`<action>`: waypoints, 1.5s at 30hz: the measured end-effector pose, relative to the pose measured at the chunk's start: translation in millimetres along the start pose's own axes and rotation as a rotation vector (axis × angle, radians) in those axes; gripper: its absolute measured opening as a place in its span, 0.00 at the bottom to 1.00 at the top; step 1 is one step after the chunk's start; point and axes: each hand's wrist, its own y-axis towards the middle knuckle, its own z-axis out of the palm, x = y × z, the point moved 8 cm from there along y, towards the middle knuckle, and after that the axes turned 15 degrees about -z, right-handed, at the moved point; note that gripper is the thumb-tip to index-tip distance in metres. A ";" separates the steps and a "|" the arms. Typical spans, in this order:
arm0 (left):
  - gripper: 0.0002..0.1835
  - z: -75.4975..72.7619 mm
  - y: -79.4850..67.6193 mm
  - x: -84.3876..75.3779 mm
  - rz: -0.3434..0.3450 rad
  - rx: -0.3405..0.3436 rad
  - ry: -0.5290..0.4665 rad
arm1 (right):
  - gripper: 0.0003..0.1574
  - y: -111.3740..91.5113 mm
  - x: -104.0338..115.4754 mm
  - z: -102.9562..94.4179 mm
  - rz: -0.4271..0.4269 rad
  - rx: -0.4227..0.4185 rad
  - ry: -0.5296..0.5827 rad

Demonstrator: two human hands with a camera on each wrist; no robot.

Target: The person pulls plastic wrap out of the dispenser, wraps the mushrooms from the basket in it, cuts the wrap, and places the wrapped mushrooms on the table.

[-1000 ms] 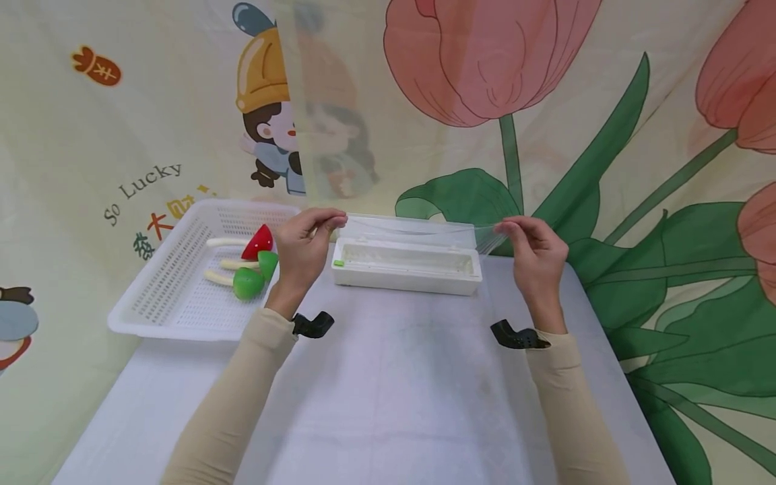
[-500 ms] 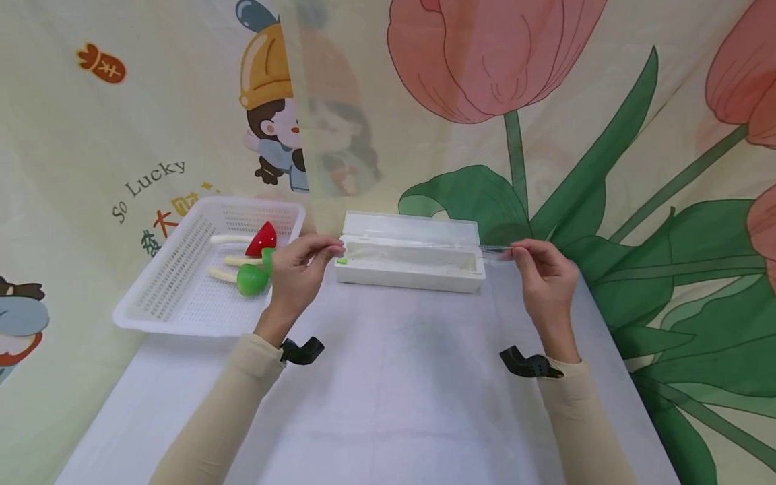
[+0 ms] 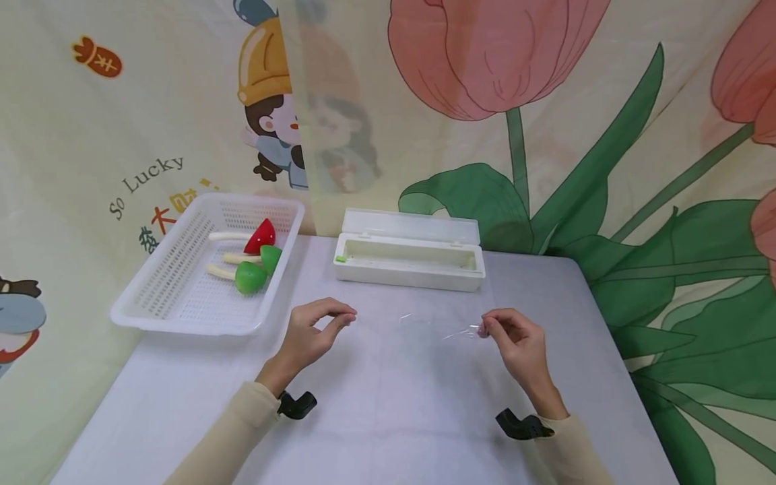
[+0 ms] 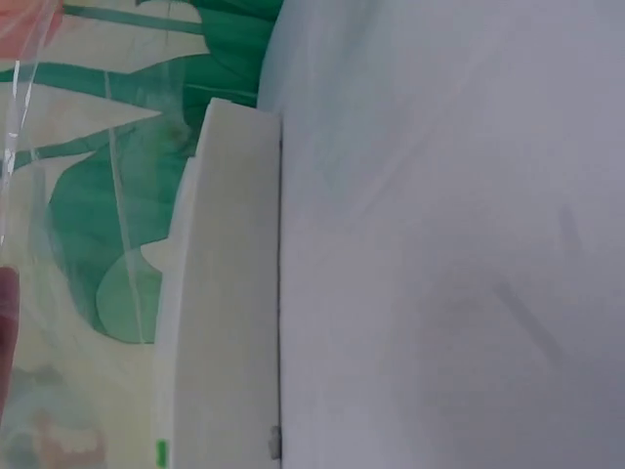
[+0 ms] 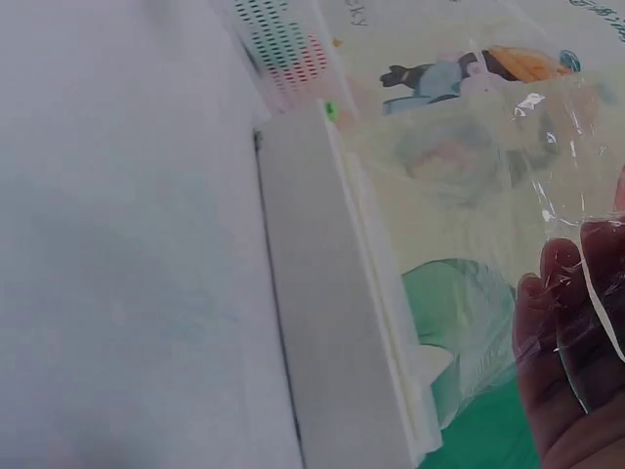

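A sheet of clear plastic wrap (image 3: 463, 332) stretches between my hands above the white tablecloth, showing mostly as glints. My left hand (image 3: 312, 331) pinches its left end between thumb and fingers. The other end is pinched in my right hand (image 3: 518, 345), where the film bunches at the fingertips. In the right wrist view the wrap (image 5: 547, 147) hangs over the fingers, with creases catching light. Only a sliver of left-hand finger (image 4: 6, 327) shows in the left wrist view. Behind the hands stands a long white box (image 3: 409, 275), its translucent lid (image 3: 412, 225) raised.
At the back left, a white perforated basket (image 3: 142, 306) holds a red toy mushroom (image 3: 262, 236) and two green ones, nearer green toy mushroom (image 3: 250, 277) included. A printed curtain (image 3: 339, 155) hangs behind the table (image 3: 388, 431).
Both hands have drawn back from the box toward the person, bringing the plastic wrap with them. The wrap has come away from above the box, which stays in place with its lid up.
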 end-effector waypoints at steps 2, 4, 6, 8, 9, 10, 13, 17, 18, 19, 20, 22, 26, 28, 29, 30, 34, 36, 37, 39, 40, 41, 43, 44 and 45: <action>0.11 2.1 -7.2 1.1 0.003 0.031 -0.011 | 0.08 -9.6 -2.0 5.3 0.007 0.034 0.034; 0.12 3.8 -13.3 2.4 0.007 0.061 -0.020 | 0.10 -16.0 -1.9 9.3 0.004 0.061 0.058; 0.13 5.7 -18.4 3.6 0.011 0.093 -0.025 | 0.11 -21.6 -2.2 11.9 0.006 0.077 0.073; 0.11 7.5 -23.5 4.1 0.023 0.129 -0.020 | 0.12 -27.1 -1.8 14.2 0.001 0.099 0.062; 0.08 8.5 -26.4 4.5 0.032 0.148 -0.014 | 0.11 -30.1 -1.7 15.4 0.002 0.110 0.059; 0.06 9.3 -29.2 4.9 0.040 0.165 -0.005 | 0.12 -33.2 -2.2 16.1 0.005 0.118 0.056; 0.02 10.1 -38.0 7.8 0.055 0.198 0.015 | 0.10 -42.6 -4.8 18.8 0.012 0.153 0.043; 0.08 13.0 -47.6 16.7 0.045 0.226 0.041 | 0.09 -53.4 -10.6 22.2 0.030 0.208 0.013; 0.10 15.1 -49.5 19.6 0.037 0.242 0.047 | 0.10 -56.5 -12.5 23.6 0.034 0.226 0.002; 0.11 17.8 -51.5 22.4 0.032 0.263 0.057 | 0.10 -59.4 -14.3 25.3 0.041 0.246 -0.006; 0.11 21.1 -53.4 25.5 0.022 0.288 0.069 | 0.10 -62.7 -16.8 27.4 0.044 0.270 -0.017; 0.11 28.0 -57.1 31.6 0.001 0.344 0.107 | 0.11 -69.5 -20.8 32.3 0.041 0.318 -0.038; 0.07 42.2 -65.2 45.3 -0.055 0.457 0.265 | 0.12 -81.0 -26.1 43.0 -0.031 0.386 -0.052; 0.06 48.4 -69.2 51.7 -0.080 0.508 0.355 | 0.13 -84.5 -26.3 46.8 -0.090 0.400 -0.070; 0.06 51.2 -71.1 55.0 -0.098 0.532 0.392 | 0.14 -86.1 -26.6 48.3 -0.116 0.405 -0.082; 0.05 53.7 -72.6 57.5 -0.109 0.552 0.421 | 0.15 -87.4 -26.7 49.5 -0.138 0.409 -0.100; 0.04 61.0 -77.0 65.3 -0.162 0.619 0.479 | 0.16 -92.6 -27.7 52.6 -0.180 0.451 -0.212; 0.04 62.9 -78.1 67.7 -0.181 0.645 0.499 | 0.15 -94.6 -28.3 54.3 -0.172 0.488 -0.248; 0.04 63.3 -78.6 68.6 -0.187 0.658 0.509 | 0.14 -95.3 -28.5 55.2 -0.165 0.509 -0.261; 0.04 63.0 -78.9 68.8 -0.191 0.681 0.524 | 0.12 -95.9 -28.5 56.1 -0.155 0.539 -0.273; 0.05 62.7 -79.0 68.9 -0.190 0.690 0.532 | 0.11 -95.7 -28.7 55.8 -0.142 0.548 -0.273; 0.06 62.0 -78.8 68.4 -0.189 0.695 0.536 | 0.10 -95.5 -29.5 55.1 -0.124 0.553 -0.255; 0.09 60.8 -78.5 66.7 -0.180 0.691 0.539 | 0.10 -95.3 -32.5 51.8 -0.080 0.540 -0.215; 0.10 60.4 -78.7 66.3 -0.179 0.688 0.540 | 0.11 -95.2 -34.1 49.6 -0.061 0.524 -0.198; 0.12 60.2 -79.3 66.6 -0.182 0.685 0.541 | 0.12 -95.4 -36.2 47.6 -0.039 0.509 -0.181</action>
